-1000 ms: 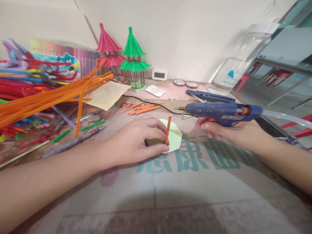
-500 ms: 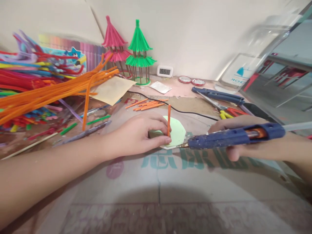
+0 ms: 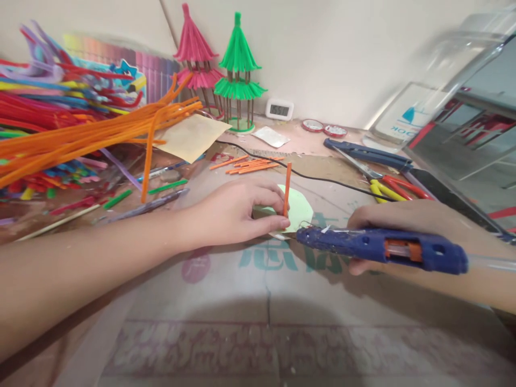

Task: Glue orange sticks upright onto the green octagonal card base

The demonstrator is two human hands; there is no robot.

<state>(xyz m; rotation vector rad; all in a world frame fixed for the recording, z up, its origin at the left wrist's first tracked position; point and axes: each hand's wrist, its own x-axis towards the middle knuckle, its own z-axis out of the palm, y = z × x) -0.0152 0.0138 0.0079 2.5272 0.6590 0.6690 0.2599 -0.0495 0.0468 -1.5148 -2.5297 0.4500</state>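
My left hand (image 3: 248, 208) pinches a slim orange stick (image 3: 287, 188); my right hand (image 3: 405, 216) grips a blue plastic glue gun (image 3: 373, 247) at the stick's four o'clock.

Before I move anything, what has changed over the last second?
The right hand has brought the blue glue gun down toward the person, to the near edge of the pale green many-sided piece, uncovering the red and yellow handles behind. Nothing was taken up or let go; the left hand still holds the orange stick upright.
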